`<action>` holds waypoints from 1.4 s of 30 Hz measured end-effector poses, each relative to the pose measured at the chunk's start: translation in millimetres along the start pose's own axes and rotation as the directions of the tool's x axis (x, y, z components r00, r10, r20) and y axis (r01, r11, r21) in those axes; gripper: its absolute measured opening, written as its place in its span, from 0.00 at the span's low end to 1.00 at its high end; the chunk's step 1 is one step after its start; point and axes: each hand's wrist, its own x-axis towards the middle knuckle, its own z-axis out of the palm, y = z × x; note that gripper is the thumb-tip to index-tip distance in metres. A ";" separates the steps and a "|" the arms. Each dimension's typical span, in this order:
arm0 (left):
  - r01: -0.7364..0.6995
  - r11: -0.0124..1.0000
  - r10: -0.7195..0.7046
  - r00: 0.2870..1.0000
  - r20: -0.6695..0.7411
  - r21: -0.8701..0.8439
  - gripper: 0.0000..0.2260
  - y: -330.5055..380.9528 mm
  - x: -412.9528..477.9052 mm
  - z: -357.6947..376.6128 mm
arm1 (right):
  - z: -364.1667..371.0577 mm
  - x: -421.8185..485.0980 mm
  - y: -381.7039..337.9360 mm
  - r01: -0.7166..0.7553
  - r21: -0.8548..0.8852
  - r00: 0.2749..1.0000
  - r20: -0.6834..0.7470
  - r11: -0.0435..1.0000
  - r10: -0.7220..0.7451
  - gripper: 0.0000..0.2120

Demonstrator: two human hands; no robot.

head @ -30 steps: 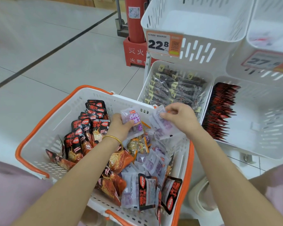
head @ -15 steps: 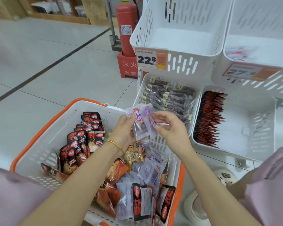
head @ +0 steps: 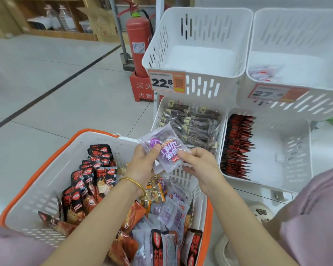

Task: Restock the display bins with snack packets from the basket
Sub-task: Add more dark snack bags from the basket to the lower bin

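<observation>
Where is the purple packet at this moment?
In the head view's centre, the purple packet is held by the left hand and right hand, above the basket's far rim.

Pinching purple snack packets (head: 166,150) between left hand (head: 142,163) and right hand (head: 201,166), above far end of basket (head: 52,169). Beyond: dark packets (head: 194,123) filling lower left bin (head: 158,116), red packets (head: 236,146) lined along left wall of lower right bin (head: 273,150).

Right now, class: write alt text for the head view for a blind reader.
The left hand and right hand hold a small translucent purple snack packet above a white plastic basket with an orange rim, full of mixed packets. Behind it, white slotted display bins hold dark brown packets and red packets.
</observation>
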 end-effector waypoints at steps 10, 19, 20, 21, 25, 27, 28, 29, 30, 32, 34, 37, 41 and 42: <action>0.000 1.000 -0.002 0.984 0.181 0.011 0.28 12.5 5.4 8.8 | -41.2 -4.9 -70.1 0.390 -0.370 0.920 0.180 0.843 -0.347 0.04; -0.185 0.960 0.063 0.876 0.478 0.213 0.19 14.6 -13.7 25.6 | -18.1 -0.3 -70.9 0.548 -0.436 0.836 0.285 0.713 -0.468 0.08; -0.193 0.958 0.076 0.885 0.460 0.213 0.18 16.0 -14.9 27.0 | -16.4 -0.5 -70.7 0.558 -0.444 0.830 0.307 0.701 -0.466 0.08; -0.195 0.958 0.088 0.899 0.430 0.212 0.19 17.6 -14.9 28.7 | -14.8 -0.2 -71.0 0.569 -0.454 0.822 0.322 0.686 -0.469 0.08; -0.185 0.962 0.104 0.928 0.359 0.200 0.23 27.7 -9.0 34.2 | -24.5 -2.1 -91.3 0.517 -0.495 0.856 0.315 0.699 -0.410 0.16; -0.211 0.951 0.124 0.929 0.348 0.224 0.25 37.3 -4.6 39.9 | -39.5 -2.7 -107.3 0.420 -0.500 0.891 0.386 0.758 -0.239 0.17; -0.215 0.949 0.129 0.934 0.334 0.233 0.27 42.2 -2.6 43.5 | -46.8 -2.1 -114.3 0.390 -0.497 0.885 0.435 0.775 -0.166 0.17; -0.221 0.946 0.139 0.937 0.319 0.239 0.29 48.0 -1.0 48.8 | -53.1 -0.4 -120.5 0.375 -0.483 0.874 0.468 0.791 -0.128 0.18; -0.238 0.938 0.156 0.939 0.307 0.251 0.31 53.4 1.6 54.5 | -58.7 1.3 -127.3 0.368 -0.469 0.870 0.478 0.803 -0.119 0.19; -0.291 0.918 0.203 0.928 0.313 0.269 0.33 67.8 6.2 72.8 | -71.0 4.6 -144.0 0.373 -0.472 0.881 0.450 0.799 -0.146 0.21; -0.358 0.897 0.260 0.901 0.346 0.259 0.36 84.1 10.6 97.1 | -86.0 3.1 -166.3 0.412 -0.480 0.881 0.427 0.775 -0.204 0.16; -0.498 0.797 0.394 0.858 0.331 0.342 0.37 104.0 21.8 136.1 | -114.3 -1.7 -205.4 0.515 -0.459 0.857 0.307 0.724 -0.414 0.13; -0.683 0.541 0.612 0.720 0.327 0.490 0.31 115.0 42.8 173.4 | -152.4 14.8 -247.7 0.655 -0.428 0.659 -0.080 0.623 -0.748 0.16; -0.699 0.442 0.640 0.685 0.349 0.562 0.30 114.7 47.5 179.2 | -159.1 24.6 -254.1 0.645 -0.503 0.585 -0.160 0.576 -0.795 0.17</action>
